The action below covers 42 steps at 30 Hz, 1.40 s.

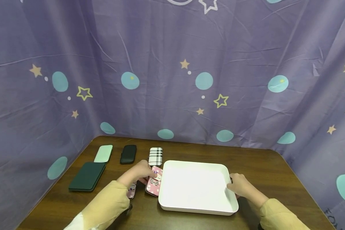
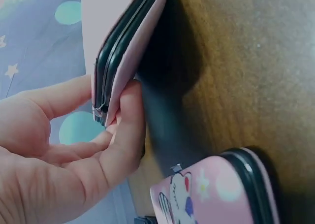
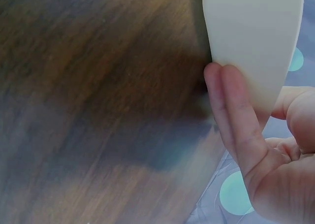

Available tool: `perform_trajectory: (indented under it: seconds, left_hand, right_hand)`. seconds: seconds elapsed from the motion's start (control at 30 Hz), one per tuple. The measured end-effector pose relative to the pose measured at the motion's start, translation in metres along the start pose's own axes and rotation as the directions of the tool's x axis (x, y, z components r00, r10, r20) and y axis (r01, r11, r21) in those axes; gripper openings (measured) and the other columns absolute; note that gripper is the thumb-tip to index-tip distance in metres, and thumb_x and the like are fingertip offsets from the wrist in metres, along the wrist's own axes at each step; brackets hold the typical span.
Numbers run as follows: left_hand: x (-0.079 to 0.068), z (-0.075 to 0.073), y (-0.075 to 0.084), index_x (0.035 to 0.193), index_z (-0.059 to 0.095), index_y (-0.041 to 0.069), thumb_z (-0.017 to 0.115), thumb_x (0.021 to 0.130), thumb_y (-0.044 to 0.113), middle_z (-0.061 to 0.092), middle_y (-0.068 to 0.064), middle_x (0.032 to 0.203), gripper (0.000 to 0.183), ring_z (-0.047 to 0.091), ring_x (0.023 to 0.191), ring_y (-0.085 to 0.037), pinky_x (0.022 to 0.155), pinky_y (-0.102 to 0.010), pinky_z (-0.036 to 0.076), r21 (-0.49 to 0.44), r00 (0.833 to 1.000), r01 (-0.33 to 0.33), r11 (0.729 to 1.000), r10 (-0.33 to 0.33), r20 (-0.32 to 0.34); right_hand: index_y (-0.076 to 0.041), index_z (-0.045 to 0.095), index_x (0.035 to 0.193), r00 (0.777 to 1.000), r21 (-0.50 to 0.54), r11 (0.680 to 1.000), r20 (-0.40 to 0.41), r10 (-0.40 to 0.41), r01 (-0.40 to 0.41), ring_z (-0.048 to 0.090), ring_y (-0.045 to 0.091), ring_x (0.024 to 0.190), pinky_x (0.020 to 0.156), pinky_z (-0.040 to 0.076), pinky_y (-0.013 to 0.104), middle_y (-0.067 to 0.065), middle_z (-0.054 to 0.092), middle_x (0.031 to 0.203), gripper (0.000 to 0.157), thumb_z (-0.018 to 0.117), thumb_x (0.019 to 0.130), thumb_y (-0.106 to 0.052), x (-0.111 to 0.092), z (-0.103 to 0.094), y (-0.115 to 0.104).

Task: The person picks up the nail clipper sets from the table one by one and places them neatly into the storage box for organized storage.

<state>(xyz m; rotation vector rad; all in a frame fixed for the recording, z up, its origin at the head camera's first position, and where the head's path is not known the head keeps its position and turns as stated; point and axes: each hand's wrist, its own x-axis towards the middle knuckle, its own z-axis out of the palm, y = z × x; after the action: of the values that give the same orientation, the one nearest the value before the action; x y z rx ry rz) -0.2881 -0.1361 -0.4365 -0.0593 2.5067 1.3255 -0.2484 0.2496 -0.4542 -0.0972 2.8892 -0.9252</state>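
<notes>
L grip (image 1: 138,171) pinches tilted pink case (image 1: 154,184) by its edge, so it might slip; R grip (image 1: 241,184) pinches adj. white tray (image 1: 196,187).

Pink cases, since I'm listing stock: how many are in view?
2: one pink case is in the left hand; the other pink case is on the table, partly behind the left sleeve in the head view. The sleeve could hide more.

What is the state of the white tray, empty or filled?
The white tray is empty: in the head view, nothing lies on its floor.
</notes>
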Motion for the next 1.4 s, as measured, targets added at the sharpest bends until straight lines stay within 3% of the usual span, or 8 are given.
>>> perform_trajectory:
  seconds: [0.23,0.33,0.43,0.53,0.77,1.07,1.4]
  left_hand:
    - [-0.006,0.001,-0.009,0.058,0.043,0.008,0.069,0.079,-0.002,0.056,-0.006,0.059,0.035,0.06,0.052,-0.015,0.051,-0.034,0.056,-0.044,0.998,-0.033,0.998,0.03,-0.059]
    - [-0.008,-0.005,-0.01,0.061,0.045,0.006,0.068,0.08,-0.002,0.055,-0.005,0.061,0.031,0.06,0.051,-0.015,0.05,-0.034,0.056,-0.071,0.996,-0.028,0.997,0.022,-0.083]
    - [-0.008,-0.014,-0.008,0.077,0.055,-0.004,0.067,0.081,-0.001,0.058,-0.008,0.068,0.013,0.062,0.054,-0.016,0.052,-0.033,0.056,-0.092,0.995,-0.03,0.995,0.021,-0.097]
    - [-0.009,-0.024,-0.005,0.094,0.058,-0.012,0.067,0.083,0.001,0.06,-0.011,0.075,0.019,0.062,0.058,-0.017,0.055,-0.034,0.056,-0.11,0.995,-0.02,0.994,0.009,-0.101]
    - [-0.008,-0.035,0.008,0.105,0.056,-0.013,0.066,0.086,0.004,0.061,-0.012,0.078,0.028,0.061,0.06,-0.016,0.055,-0.031,0.056,-0.158,0.996,0.002,0.988,-0.016,-0.085]
    - [-0.004,-0.037,0.029,0.114,0.05,-0.015,0.063,0.088,0.003,0.064,-0.012,0.083,0.035,0.063,0.067,-0.015,0.063,-0.032,0.057,-0.369,0.999,-0.031,0.929,0.021,-0.031]
    - [-0.002,-0.031,0.057,0.115,0.051,-0.015,0.063,0.088,0.003,0.063,-0.006,0.075,0.035,0.061,0.062,-0.011,0.058,-0.026,0.056,-0.404,0.998,-0.065,0.912,0.053,-0.04]
  right_hand:
    - [0.016,0.055,0.102,1.0,0.001,1.0,0.008,0.01,-0.01,0.063,0.02,0.054,0.04,0.051,0.03,0.016,0.06,0.076,0.029,0.057,0.077,0.002,0.002,0.0,0.0]
    - [0.016,0.055,0.103,1.0,0.005,1.0,0.01,0.012,-0.012,0.063,0.02,0.055,0.04,0.051,0.03,0.016,0.06,0.077,0.03,0.057,0.076,0.002,0.002,0.0,0.0]
    - [0.015,0.056,0.101,1.0,0.012,1.0,0.001,0.005,-0.005,0.063,0.021,0.055,0.039,0.051,0.03,0.016,0.06,0.075,0.028,0.056,0.075,0.003,0.003,0.001,0.001]
    - [0.015,0.056,0.1,1.0,0.013,1.0,-0.005,0.001,-0.001,0.063,0.02,0.055,0.039,0.051,0.03,0.015,0.06,0.074,0.028,0.056,0.075,0.003,0.004,0.001,0.001]
    - [0.017,0.055,0.105,1.0,0.009,1.0,-0.001,-0.001,0.001,0.063,0.02,0.055,0.039,0.051,0.03,0.016,0.06,0.076,0.032,0.056,0.076,0.002,0.004,0.002,0.001]
    - [0.017,0.054,0.106,1.0,-0.009,1.0,0.011,0.0,0.0,0.063,0.02,0.056,0.039,0.051,0.029,0.016,0.061,0.075,0.033,0.057,0.077,0.002,0.004,0.002,0.0]
    - [0.02,0.05,0.113,1.0,-0.017,1.0,0.015,0.014,-0.014,0.064,0.022,0.058,0.039,0.051,0.03,0.021,0.062,0.081,0.042,0.056,0.077,0.001,0.004,0.001,-0.001]
